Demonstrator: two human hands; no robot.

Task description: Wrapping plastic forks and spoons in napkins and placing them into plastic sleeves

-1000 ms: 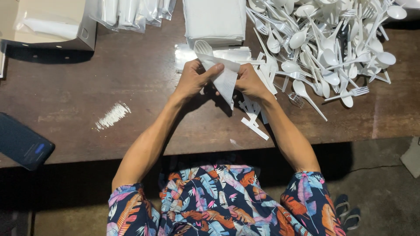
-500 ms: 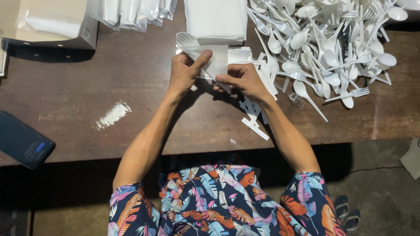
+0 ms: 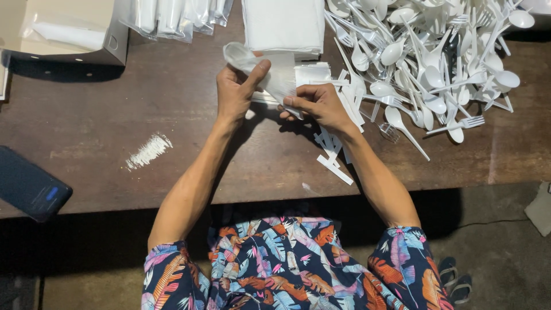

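Midway, seemingly: left hand (image 3: 235,92) and right hand (image 3: 318,103) gripping clear sleeve (image 3: 270,74) holding white cutlery; beside it, loose cutlery heap (image 3: 430,51) unpacked

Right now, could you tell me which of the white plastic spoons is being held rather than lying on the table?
The spoon wrapped in a napkin between the left hand and right hand; the rest lie piled loose.

From your hands, the way toward 9 o'clock is open: bare table (image 3: 172,115) with only a white smear (image 3: 148,151) lying flat on it. At 12 o'clock the napkin stack (image 3: 284,26) blocks you, and at 11 the clear bags (image 3: 172,17). From 1 to 3 o'clock the heap of spoons and forks (image 3: 436,63) fills the table (nothing passes without touching it). At 5 o'clock, loose paper strips (image 3: 333,155). The phone (image 3: 28,183) sits at 8, well apart.
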